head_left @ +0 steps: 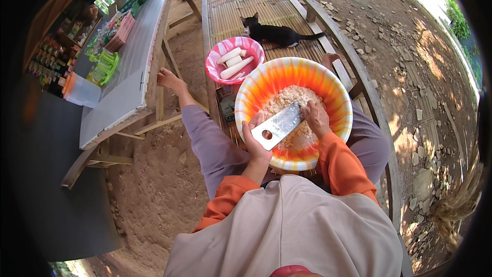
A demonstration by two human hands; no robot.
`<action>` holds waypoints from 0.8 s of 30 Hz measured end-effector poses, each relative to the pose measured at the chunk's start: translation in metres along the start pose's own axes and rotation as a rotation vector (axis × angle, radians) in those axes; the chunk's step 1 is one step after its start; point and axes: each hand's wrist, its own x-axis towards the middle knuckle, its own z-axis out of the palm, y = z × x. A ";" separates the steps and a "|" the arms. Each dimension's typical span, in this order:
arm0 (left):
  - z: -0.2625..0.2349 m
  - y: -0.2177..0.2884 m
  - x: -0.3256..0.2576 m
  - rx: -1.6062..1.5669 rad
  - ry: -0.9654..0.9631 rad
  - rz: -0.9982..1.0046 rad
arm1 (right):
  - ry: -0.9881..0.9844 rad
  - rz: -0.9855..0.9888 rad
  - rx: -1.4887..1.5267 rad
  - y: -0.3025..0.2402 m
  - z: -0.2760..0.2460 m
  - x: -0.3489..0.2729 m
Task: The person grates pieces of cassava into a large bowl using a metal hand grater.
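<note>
A flat metal grater [282,123] with a round hole in its near end slants over a large orange, yellow and white basin [252,90]. My left hand [256,146] grips the grater by that holed end, near the basin's rim. At the far end of the grater, my right hand [316,118] is closed with curled fingers against its surface; what they hold is hidden. Under the grater lies a heap of pale grated shreds [293,96]. Just beyond, to the left, a smaller pink-and-white basin [209,66] holds several peeled white roots [238,68].
A black cat [279,34] lies on the slatted bamboo bench [230,0] beyond the basins. Along the bench's right side runs a wooden rail [366,79]. To the left stands a table [120,100] with a plastic tub [82,90], a green rack [106,65] and a pink basket [122,31].
</note>
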 end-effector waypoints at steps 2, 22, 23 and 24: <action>0.000 -0.003 -0.001 0.056 0.008 0.083 | 0.018 0.015 -0.002 0.003 0.006 0.003; -0.023 -0.010 0.005 0.285 -0.088 0.255 | -0.195 -0.005 -0.004 -0.078 -0.029 -0.036; -0.026 -0.011 0.006 0.314 -0.102 0.272 | -0.102 -0.057 0.028 -0.063 -0.020 -0.029; -0.021 -0.011 0.006 0.332 -0.100 0.266 | -0.077 0.025 -0.009 -0.047 -0.009 -0.017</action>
